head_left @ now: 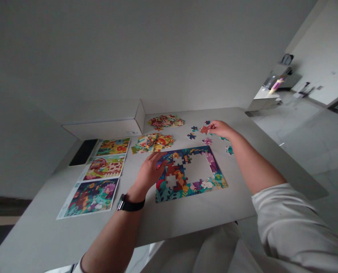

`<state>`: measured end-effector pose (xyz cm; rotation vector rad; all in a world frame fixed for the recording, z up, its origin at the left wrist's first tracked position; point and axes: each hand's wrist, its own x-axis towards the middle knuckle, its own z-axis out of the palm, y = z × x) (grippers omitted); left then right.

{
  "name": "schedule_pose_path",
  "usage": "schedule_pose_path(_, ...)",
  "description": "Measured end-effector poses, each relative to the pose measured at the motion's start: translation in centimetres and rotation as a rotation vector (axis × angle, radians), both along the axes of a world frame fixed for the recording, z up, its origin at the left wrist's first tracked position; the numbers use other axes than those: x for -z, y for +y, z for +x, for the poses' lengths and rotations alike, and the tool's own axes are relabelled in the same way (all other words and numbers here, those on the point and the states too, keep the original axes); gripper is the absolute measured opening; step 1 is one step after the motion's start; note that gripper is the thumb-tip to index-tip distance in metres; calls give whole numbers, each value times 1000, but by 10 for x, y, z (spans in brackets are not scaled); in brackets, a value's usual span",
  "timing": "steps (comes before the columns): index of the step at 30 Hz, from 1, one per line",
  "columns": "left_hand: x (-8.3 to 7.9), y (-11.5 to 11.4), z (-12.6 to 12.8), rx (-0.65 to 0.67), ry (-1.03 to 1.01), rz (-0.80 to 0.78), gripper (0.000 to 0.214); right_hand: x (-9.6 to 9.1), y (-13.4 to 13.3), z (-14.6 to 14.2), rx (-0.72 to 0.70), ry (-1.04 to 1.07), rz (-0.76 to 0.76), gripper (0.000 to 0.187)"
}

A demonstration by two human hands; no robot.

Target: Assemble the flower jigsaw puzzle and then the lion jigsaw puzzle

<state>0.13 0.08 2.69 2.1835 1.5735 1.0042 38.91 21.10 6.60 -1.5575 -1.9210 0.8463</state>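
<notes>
A partly assembled jigsaw puzzle (169,195) lies on the table, its border joined and a large gap at the right of its middle. My left hand (150,171), with a black watch on the wrist, rests at the puzzle's upper left edge, fingers stretched out and holding nothing. Beyond the puzzle, my right hand (220,129) pinches a reddish-brown puzzle piece (204,129). Around it lie loose pieces, among them a pink piece (207,141), a dark blue piece (191,135) and a teal piece (229,150).
Two piles of pieces, a nearer pile (153,143) and a farther pile (165,121), lie behind the puzzle. At left are three picture sheets (91,198), a black phone-like slab (83,152) and a white box (100,129) against the wall. The table (191,223) ends at right above a tiled floor.
</notes>
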Motion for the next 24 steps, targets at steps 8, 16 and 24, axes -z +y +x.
schedule_pose_path(8, -12, -5, 12, 68, -282, -162, 46, -20, -110, -71, -258, 516, -116, 37)
schedule_pose_path(16, -20, -8, 20, 142, -599, -318, 57, 17, -170, -130, -285, 576, -168, 30)
schedule_pose_path(24, -15, -5, 18, 162, -645, -425, 57, 37, -173, -132, -254, 469, -149, 33)
